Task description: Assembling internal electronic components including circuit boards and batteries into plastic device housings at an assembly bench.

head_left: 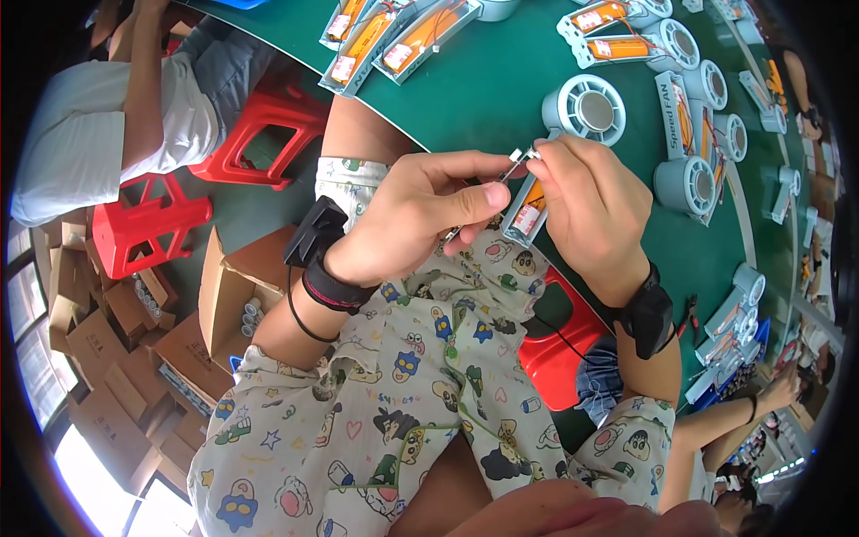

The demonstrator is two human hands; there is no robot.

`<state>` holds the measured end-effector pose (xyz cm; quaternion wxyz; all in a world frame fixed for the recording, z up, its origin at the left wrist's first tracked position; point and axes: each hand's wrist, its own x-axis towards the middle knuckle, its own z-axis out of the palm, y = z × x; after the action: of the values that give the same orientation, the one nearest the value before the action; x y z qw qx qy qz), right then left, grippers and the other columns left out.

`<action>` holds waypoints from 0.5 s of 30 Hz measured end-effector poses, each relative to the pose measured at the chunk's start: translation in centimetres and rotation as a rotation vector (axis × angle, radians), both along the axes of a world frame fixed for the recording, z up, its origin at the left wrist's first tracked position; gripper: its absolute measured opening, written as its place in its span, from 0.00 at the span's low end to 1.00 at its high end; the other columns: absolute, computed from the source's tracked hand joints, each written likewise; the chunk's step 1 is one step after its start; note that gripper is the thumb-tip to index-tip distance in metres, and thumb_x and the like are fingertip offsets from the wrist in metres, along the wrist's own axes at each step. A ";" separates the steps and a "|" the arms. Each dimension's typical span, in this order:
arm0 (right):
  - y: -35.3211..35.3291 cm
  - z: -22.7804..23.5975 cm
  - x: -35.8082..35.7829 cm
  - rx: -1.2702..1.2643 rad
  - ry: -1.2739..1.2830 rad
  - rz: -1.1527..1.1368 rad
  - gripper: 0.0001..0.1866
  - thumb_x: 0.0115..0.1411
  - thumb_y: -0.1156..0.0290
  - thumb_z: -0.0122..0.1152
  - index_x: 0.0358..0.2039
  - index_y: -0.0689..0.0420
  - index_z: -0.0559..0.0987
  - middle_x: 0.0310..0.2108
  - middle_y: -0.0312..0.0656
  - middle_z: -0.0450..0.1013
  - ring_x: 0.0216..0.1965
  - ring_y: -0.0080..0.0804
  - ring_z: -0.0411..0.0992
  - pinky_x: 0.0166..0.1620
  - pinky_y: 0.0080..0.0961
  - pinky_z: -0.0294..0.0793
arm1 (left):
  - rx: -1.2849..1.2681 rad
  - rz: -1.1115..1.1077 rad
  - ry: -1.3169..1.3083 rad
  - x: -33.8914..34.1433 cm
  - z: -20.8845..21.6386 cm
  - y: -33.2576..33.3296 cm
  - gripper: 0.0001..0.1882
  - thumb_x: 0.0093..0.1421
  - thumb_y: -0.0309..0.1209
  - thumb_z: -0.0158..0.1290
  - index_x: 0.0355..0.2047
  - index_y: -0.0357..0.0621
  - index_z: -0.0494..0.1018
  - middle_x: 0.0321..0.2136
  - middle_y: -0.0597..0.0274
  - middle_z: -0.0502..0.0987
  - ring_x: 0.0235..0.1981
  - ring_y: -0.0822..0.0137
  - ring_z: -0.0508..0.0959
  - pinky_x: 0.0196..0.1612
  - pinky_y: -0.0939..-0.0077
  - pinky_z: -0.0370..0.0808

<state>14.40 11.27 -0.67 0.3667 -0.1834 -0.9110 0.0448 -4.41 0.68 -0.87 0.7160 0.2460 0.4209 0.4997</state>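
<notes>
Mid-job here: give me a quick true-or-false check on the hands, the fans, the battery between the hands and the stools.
1. Several fans lie on the green table. True.
2. The left hand pinches a small thin part. True.
3. The right hand rests flat on the table. False: it is raised beside the left hand, fingertips at a white plug.
4. The battery between the hands is blue. False: it is orange.
5. The stools at the person's left are yellow. False: they are red.

Batteries [534, 196] are orange, the tabletop [483, 98] green
</notes>
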 end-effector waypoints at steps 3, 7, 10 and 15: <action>-0.1 0.3 0.1 -0.071 -0.031 0.019 0.11 0.56 0.79 0.71 0.39 0.63 0.81 0.35 0.45 0.78 0.29 0.38 0.79 0.28 0.28 0.77 | -0.027 -0.035 -0.107 -0.3 0.0 0.0 0.25 0.69 0.35 0.60 0.58 0.27 0.73 0.30 0.65 0.75 0.25 0.79 0.71 0.24 0.81 0.68; 0.2 0.2 0.2 -0.103 -0.006 0.069 0.12 0.54 0.80 0.72 0.40 0.63 0.82 0.36 0.45 0.79 0.30 0.38 0.79 0.29 0.28 0.78 | -0.039 -0.063 -0.216 -0.5 -0.3 0.0 0.26 0.69 0.35 0.59 0.59 0.26 0.72 0.29 0.66 0.75 0.25 0.78 0.72 0.24 0.81 0.68; 0.2 0.2 0.3 -0.099 -0.011 0.065 0.13 0.53 0.81 0.72 0.41 0.62 0.82 0.36 0.45 0.80 0.30 0.38 0.80 0.29 0.27 0.78 | -0.026 -0.088 -0.319 -0.6 -0.9 0.0 0.26 0.70 0.35 0.59 0.60 0.26 0.71 0.28 0.66 0.74 0.25 0.77 0.72 0.25 0.80 0.69; 0.4 0.2 0.3 -0.120 0.009 0.087 0.14 0.53 0.81 0.72 0.41 0.62 0.81 0.36 0.45 0.80 0.30 0.38 0.80 0.29 0.27 0.78 | -0.020 -0.078 -0.305 -0.3 -1.0 -0.1 0.26 0.70 0.36 0.58 0.60 0.27 0.71 0.30 0.65 0.74 0.26 0.76 0.73 0.25 0.79 0.71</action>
<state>14.68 11.63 -0.47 0.3566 -0.1650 -0.9122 0.1162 -4.75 0.56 -1.88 0.7928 0.1764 0.3024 0.4990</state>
